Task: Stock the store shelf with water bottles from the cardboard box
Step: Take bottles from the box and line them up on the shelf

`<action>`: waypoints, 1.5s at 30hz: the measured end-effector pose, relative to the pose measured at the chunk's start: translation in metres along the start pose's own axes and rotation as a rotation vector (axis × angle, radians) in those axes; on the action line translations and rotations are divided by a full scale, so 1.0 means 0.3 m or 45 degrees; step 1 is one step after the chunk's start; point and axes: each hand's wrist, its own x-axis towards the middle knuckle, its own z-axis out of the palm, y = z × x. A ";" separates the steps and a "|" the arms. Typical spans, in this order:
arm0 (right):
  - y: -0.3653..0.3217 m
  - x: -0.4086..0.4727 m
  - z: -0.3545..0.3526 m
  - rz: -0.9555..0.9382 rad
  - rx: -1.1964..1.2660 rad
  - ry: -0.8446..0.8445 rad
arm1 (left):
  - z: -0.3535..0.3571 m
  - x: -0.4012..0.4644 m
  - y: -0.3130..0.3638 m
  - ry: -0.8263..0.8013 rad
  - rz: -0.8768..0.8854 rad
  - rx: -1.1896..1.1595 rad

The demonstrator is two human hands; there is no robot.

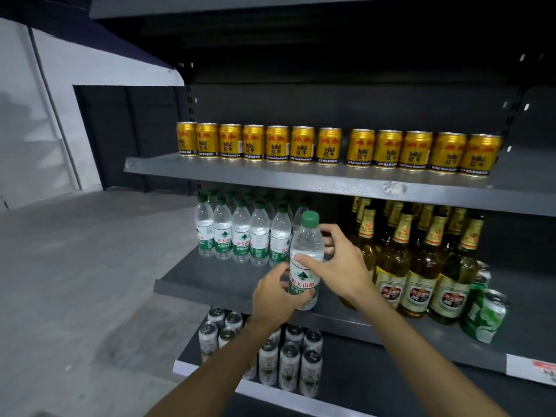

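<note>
Holding one water bottle upright, both hands are closed on it: the left hand wraps the bottom and the right hand grips the middle. It hangs over the front of the middle shelf, just beside the rows of water bottles. I think it should go down slowly and flat, next to that row, away from the beer bottles. Gold cans sit above. The grey floor looks bare. No cardboard box shows.
</note>
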 end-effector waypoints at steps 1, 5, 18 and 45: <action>0.018 0.016 0.008 0.002 0.004 -0.014 | 0.010 0.017 -0.013 -0.002 -0.011 0.014; 0.082 0.071 0.049 0.038 0.008 -0.027 | 0.031 0.076 -0.063 0.005 -0.043 0.116; 0.259 0.200 0.156 0.138 -0.059 0.054 | 0.134 0.272 -0.217 -0.049 -0.180 0.015; 0.536 0.586 0.325 0.419 -0.177 0.036 | 0.276 0.617 -0.352 -0.035 -0.339 0.449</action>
